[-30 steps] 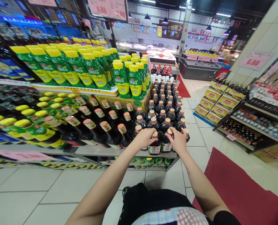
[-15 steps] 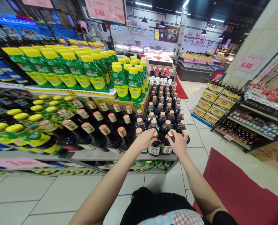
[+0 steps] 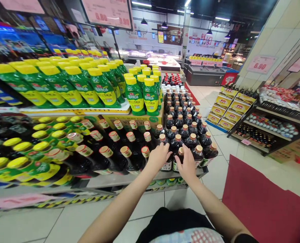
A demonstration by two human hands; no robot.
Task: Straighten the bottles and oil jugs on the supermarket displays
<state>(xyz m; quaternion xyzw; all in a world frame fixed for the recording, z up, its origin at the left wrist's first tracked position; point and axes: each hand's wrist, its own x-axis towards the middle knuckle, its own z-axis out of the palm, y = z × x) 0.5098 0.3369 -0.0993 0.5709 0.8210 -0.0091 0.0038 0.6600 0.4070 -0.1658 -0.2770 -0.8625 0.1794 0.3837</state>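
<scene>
Dark soy sauce bottles with tan caps stand upright in close rows at the right end of the shelf. At the front left of these rows, my left hand (image 3: 158, 156) is curled round the top of a bottle, whose white label (image 3: 166, 166) shows below my fingers; its cap is hidden. Beside it, my right hand (image 3: 187, 162) has its thumb and fingers on either side of the neck of another front soy sauce bottle (image 3: 180, 151). Just right of that hand stand two more front bottles, a nearer one (image 3: 198, 153) and a corner one (image 3: 210, 153).
Green squeeze bottles with yellow caps (image 3: 106, 88) fill a raised tier at left. Red-rimmed dark bottles (image 3: 126, 158) stand beside my left hand. Yellow cartons (image 3: 223, 103) and a rack (image 3: 269, 125) stand across the aisle. A red mat (image 3: 261, 199) lies on the tiled floor.
Both hands have shifted left along the front row, to bottles farther from the corner. Two front bottles right of my right hand now show uncovered. The view has shifted slightly.
</scene>
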